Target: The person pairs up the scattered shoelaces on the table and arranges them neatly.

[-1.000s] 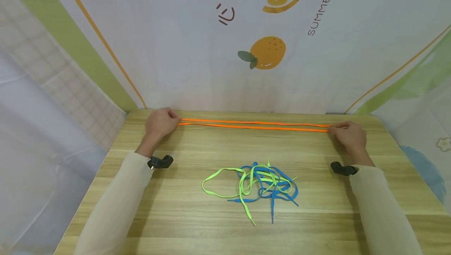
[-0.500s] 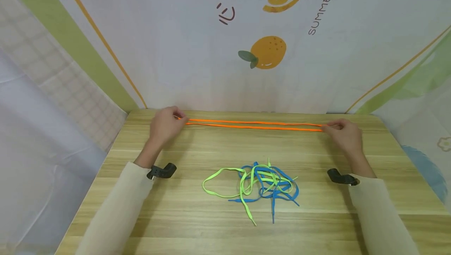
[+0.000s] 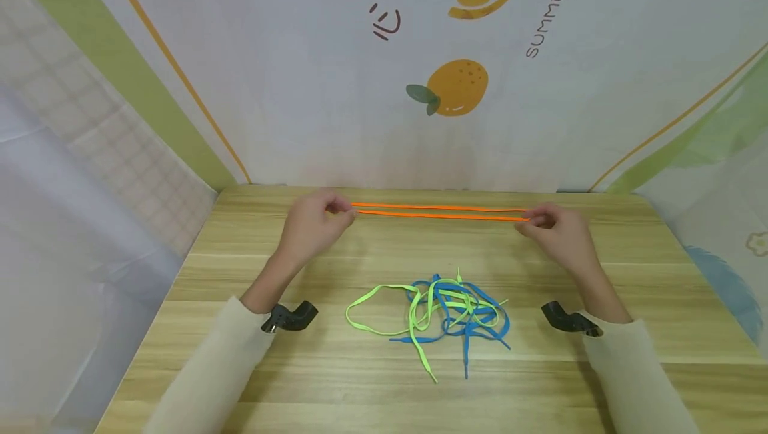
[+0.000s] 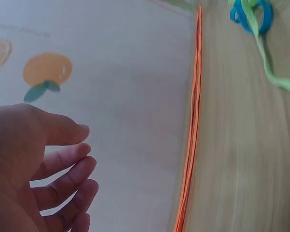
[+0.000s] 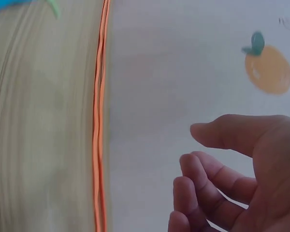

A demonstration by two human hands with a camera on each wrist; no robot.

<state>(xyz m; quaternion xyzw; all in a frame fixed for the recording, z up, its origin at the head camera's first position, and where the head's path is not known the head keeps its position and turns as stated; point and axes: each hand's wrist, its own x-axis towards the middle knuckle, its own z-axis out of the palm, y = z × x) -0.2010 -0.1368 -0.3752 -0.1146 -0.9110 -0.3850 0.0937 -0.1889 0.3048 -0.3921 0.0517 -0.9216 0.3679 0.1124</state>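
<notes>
An orange shoelace [image 3: 444,216] lies in two nearly parallel, straight strands along the back of the table. My left hand [image 3: 312,226] overlaps its left part in the head view, and my right hand [image 3: 561,234] overlaps its right part. Both wrist views show the hands off the lace. In the left wrist view, the left hand's loosely bent fingers [image 4: 70,181] hold nothing, and the orange lace runs well to their right. The right hand's fingers [image 5: 186,193] are likewise relaxed, with nothing between thumb and fingertips.
A green shoelace [image 3: 425,359] and a blue shoelace [image 3: 466,357] lie tangled mid-table, nearer me than the orange one. Behind the wooden table [image 3: 336,387] hangs a white cloth [image 3: 300,87] with fruit prints. Black wrist cameras sit at both cuffs.
Both hands have let go of the orange shoelace's ends and moved inward and up off it, toward each other. The orange lace stays stretched out; the green and blue laces are unmoved.
</notes>
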